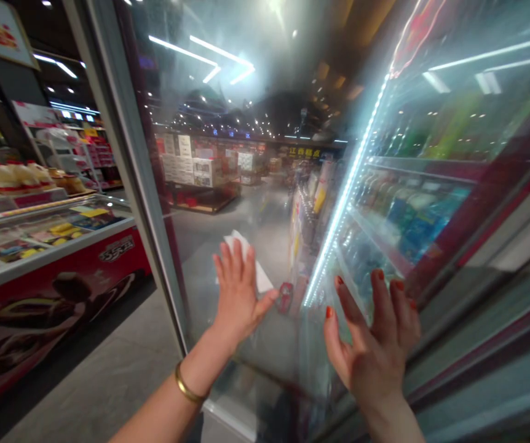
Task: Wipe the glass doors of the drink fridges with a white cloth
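Observation:
My left hand (238, 294) lies flat against the fogged glass door (228, 154) of a store fridge, pressing a white cloth (256, 266) onto the pane; the cloth pokes out above and right of the fingers. A gold bangle (186, 387) circles that wrist. My right hand (375, 337), with red nails, is spread open with nothing in it, just in front of the door's lit edge. Drinks bottles (407, 212) fill the fridge shelves behind it.
A red chest freezer (57, 289) with packed goods stands at the left across a grey floor. The door's metal frame (126, 160) runs diagonally. A bright LED strip (343, 197) lines the fridge opening. Through the glass, store displays (195, 169) show far off.

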`<state>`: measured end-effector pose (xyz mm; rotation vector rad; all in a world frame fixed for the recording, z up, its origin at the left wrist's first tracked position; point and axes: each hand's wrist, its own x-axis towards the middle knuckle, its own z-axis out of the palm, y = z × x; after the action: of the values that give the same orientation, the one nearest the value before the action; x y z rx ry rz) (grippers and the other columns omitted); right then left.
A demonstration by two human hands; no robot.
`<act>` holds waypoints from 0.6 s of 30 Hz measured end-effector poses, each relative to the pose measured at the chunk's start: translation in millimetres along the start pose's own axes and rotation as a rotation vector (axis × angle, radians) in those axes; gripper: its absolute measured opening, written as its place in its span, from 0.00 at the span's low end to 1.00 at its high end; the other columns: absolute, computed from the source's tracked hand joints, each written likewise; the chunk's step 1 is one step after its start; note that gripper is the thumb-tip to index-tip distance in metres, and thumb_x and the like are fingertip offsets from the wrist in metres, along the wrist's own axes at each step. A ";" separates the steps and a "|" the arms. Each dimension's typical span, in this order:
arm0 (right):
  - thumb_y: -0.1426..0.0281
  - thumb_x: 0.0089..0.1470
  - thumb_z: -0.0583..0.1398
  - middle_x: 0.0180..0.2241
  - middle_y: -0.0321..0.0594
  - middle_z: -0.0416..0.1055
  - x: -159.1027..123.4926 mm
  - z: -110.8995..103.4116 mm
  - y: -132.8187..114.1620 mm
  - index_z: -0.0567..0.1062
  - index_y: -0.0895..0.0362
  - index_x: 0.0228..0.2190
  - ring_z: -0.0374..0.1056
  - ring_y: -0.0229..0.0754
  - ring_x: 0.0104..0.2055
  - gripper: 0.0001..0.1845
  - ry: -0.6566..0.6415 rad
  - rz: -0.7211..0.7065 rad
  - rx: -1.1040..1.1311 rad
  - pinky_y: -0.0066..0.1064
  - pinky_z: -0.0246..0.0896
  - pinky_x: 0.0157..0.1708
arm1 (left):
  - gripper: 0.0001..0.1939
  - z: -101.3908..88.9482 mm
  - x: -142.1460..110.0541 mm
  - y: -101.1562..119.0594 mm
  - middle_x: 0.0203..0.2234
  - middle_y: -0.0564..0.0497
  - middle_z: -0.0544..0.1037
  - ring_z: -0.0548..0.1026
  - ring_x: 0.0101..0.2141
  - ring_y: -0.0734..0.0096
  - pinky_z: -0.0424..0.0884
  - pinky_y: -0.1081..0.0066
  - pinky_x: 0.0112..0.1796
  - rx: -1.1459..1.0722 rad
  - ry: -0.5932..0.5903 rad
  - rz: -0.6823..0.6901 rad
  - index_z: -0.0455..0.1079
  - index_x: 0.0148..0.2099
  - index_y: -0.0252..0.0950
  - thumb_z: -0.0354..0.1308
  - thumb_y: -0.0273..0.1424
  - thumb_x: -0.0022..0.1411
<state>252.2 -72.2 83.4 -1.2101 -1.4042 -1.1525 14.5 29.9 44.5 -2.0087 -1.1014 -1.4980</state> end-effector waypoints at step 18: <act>0.60 0.66 0.65 0.75 0.54 0.66 -3.7 19.4 21.5 0.61 0.51 0.78 0.60 0.66 0.78 0.44 -0.060 -0.140 -0.280 0.67 0.44 0.78 | 0.49 83.7 -78.9 -11.0 0.81 0.31 0.47 0.39 0.82 0.46 0.37 0.36 0.79 -0.242 0.016 -0.219 0.43 0.84 0.37 0.46 0.61 0.76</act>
<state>272.6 -51.8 78.8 -1.3660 -1.4242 -1.4583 48.1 68.4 -59.1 -2.0818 -1.2164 -1.8329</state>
